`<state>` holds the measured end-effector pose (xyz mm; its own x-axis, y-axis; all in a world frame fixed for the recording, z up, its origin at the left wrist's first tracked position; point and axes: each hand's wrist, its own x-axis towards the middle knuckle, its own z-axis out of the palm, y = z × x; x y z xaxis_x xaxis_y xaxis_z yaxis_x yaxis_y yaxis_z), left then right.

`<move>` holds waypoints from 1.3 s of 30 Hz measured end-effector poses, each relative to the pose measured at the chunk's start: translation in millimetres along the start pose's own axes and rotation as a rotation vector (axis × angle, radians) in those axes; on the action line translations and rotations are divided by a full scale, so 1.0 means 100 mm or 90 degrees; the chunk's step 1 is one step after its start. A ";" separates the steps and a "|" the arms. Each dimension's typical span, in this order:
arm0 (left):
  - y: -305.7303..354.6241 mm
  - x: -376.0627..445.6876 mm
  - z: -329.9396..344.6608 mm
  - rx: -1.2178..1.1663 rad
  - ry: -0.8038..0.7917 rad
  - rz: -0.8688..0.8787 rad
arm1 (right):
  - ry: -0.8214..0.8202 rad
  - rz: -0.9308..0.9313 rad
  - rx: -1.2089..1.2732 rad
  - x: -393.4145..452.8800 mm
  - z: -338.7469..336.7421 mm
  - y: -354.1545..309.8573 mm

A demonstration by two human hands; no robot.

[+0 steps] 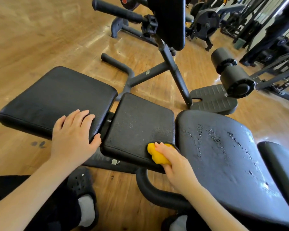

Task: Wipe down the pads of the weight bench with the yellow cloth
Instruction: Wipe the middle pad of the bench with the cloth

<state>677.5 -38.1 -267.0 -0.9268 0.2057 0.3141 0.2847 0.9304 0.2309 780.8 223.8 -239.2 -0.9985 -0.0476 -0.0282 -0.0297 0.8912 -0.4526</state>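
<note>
The black weight bench has three pads in a row: a large left pad (57, 95), a smaller middle pad (138, 120) and a long right pad (223, 157) speckled with wet droplets. My right hand (175, 164) grips the bunched yellow cloth (157, 154) against the near right corner of the middle pad. My left hand (74, 132) rests flat with spread fingers on the near right corner of the left pad, its thumb at the gap between the pads.
Wooden floor surrounds the bench. Beyond it stand the bench's black frame post (177, 70), a foam roller (232, 74), a ribbed footplate (212, 99) and weight racks (205, 24) at the back right. My black clogs (82, 184) are below the bench.
</note>
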 end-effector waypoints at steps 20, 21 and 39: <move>-0.06 0.02 -0.03 0.037 -0.020 -0.017 | 0.053 -0.009 0.147 1.58 -0.21 0.12; -0.05 0.01 -0.03 0.036 -0.020 -0.017 | 0.067 0.021 0.178 1.45 -0.27 0.19; -0.06 0.01 0.00 0.048 -0.026 0.000 | 0.009 -0.069 0.062 1.37 0.15 -0.27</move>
<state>675.2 -44.1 -268.0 -0.9362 0.2169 0.2766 0.2674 0.9502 0.1602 645.7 186.3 -244.7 -0.9903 -0.1337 0.0374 -0.1328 0.8335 -0.5363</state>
